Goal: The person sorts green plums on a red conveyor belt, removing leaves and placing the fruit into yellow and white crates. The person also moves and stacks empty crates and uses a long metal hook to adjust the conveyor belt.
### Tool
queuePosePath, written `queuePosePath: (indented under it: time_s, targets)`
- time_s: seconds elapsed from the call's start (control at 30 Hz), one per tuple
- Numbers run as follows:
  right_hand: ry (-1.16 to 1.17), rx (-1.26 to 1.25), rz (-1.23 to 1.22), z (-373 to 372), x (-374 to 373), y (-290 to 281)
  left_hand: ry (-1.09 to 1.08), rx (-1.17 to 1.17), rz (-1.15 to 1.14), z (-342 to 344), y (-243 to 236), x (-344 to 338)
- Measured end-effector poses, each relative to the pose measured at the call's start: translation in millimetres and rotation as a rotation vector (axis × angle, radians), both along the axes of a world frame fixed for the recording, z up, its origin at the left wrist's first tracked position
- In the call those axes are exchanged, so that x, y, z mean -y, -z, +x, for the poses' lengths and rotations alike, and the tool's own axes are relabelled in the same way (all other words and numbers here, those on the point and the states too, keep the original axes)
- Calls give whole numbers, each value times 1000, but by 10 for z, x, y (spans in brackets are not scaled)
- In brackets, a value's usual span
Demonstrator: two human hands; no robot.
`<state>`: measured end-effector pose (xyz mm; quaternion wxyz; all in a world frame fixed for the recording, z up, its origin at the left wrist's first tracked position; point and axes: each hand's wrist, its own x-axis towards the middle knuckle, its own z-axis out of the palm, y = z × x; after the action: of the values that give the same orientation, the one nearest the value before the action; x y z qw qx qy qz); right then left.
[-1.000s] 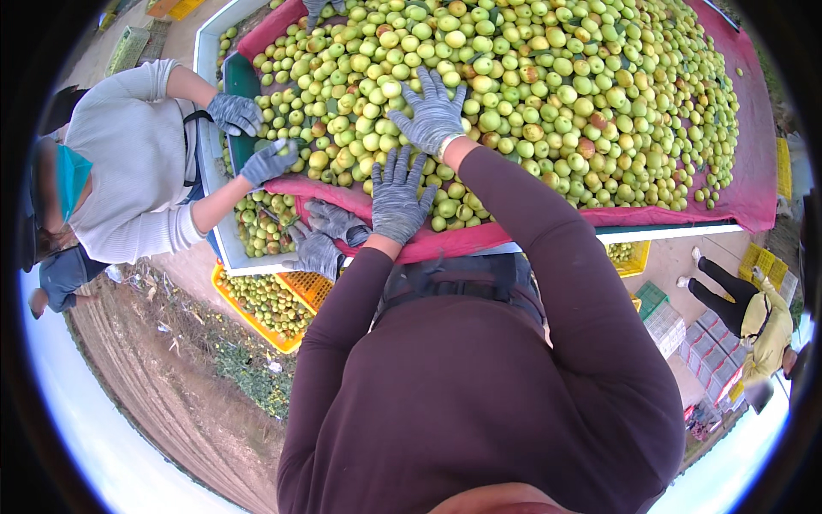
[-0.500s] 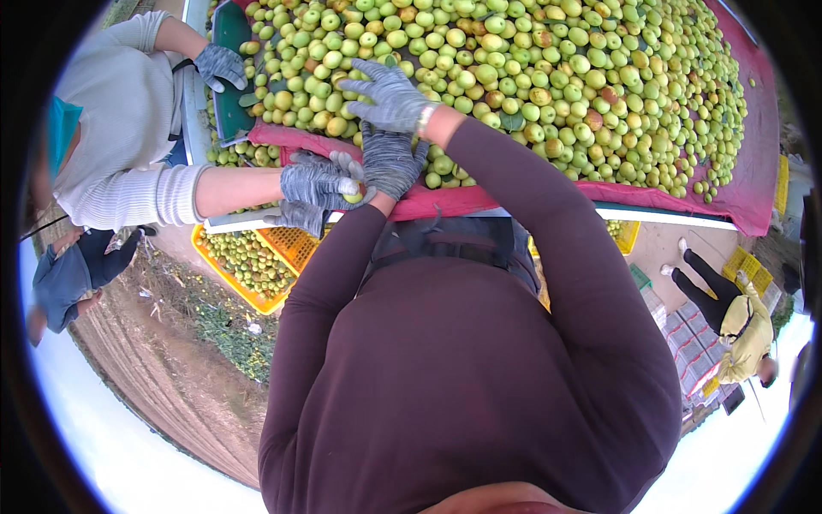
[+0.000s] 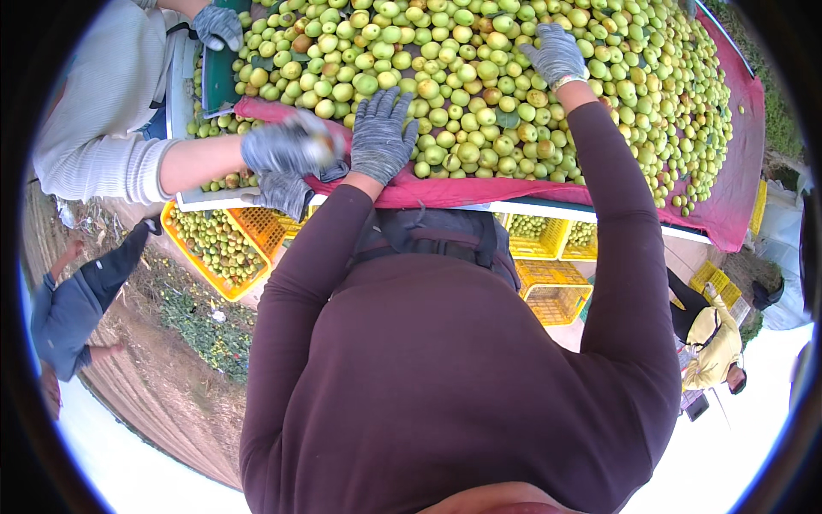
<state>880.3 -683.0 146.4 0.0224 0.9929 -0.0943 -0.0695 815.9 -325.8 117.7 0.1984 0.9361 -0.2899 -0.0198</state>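
Observation:
A sloping heap of small round green-yellow fruit, some blushed brown, covers a table lined with red cloth. My left hand, in a grey striped knit glove, lies over the heap's near edge beside the cloth, fingers stretched upward. Farther right and deeper in the heap, my right hand, gloved alike, rests on the fruit with its fingers apart. I see nothing held in either hand. Left of my left hand, a co-worker's gloved hand is smeared by motion; another grey glove shows below it.
The co-worker's other gloved hand is by a green tray at the upper left. Yellow crates stand below the table, and a fruit-filled crate sits at the left. Other people stand farther off on both sides.
My right hand has moved from beside my left hand far to the right across the fruit. My left hand now lies with fingers stretched. The co-worker's near hand has shifted slightly left and up.

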Motion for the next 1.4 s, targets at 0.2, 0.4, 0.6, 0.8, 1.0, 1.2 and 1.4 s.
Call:
queuePosePath:
  time_s: [0.2, 0.4, 0.6, 0.8, 1.0, 1.2, 1.4]
  targets:
    - [85, 2, 219, -32, -473, 112, 15, 2, -4, 13, -4, 13]
    - [150, 24, 269, -17, -371, -75, 8, -4, -6, 6, -14, 6]
    - [102, 49, -72, 472, 33, 132, 17, 31, -48, 14, 0, 10]
    - [199, 35, 123, 539, 0, 32, -83, 1, -204, 29, -112, 77]
    - [258, 184, 764, -171, -780, -479, -476, -1299, -1466, 144, -401, 606]
    - [-228, 531, 503, -605, -1459, -447, -365, -2080, -2195, 227, -316, 816]
    - [57, 431, 126, -192, 221, -459, -315, -1596, -1547, 278, -1, 542]
